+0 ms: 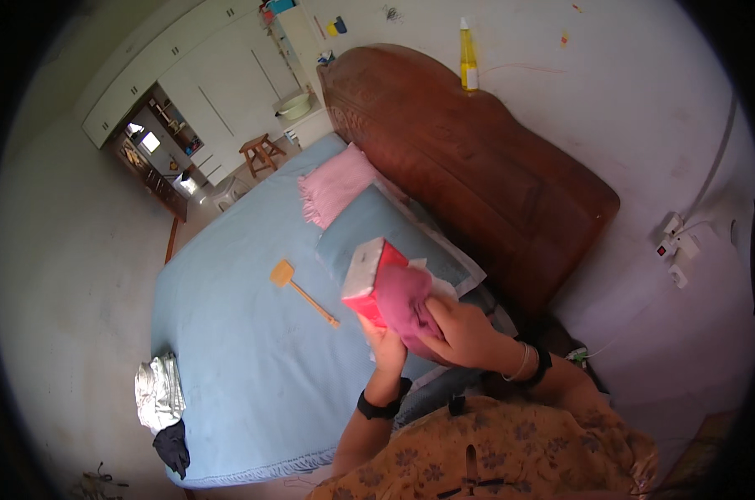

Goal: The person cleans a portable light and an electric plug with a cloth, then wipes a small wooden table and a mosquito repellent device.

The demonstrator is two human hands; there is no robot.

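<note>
My left hand (pixel 386 343) is closed round the lower side of a red and white box (pixel 364 271), holding it tilted above the bed. A bit of white, perhaps tissue, shows behind the box's right side. My right hand (pixel 469 333) grips a bunched mauve-pink cloth (pixel 404 302), pressed against the box's red side. Part of that side is hidden by the cloth. Below and beyond my hands lies the bed (pixel 227 333) with its light blue sheet. A yellow fly swatter (pixel 283 273) rests on the sheet to the left of the box.
A blue pillow (pixel 394 225) and a pink fringed pillow (pixel 340 185) lie by the brown wooden headboard (pixel 469 158). On the headboard stands a yellow bottle (pixel 467 62). Folded clothes (pixel 159 392) sit at the bed's left edge. A wooden stool (pixel 262 153) stands beyond the bed.
</note>
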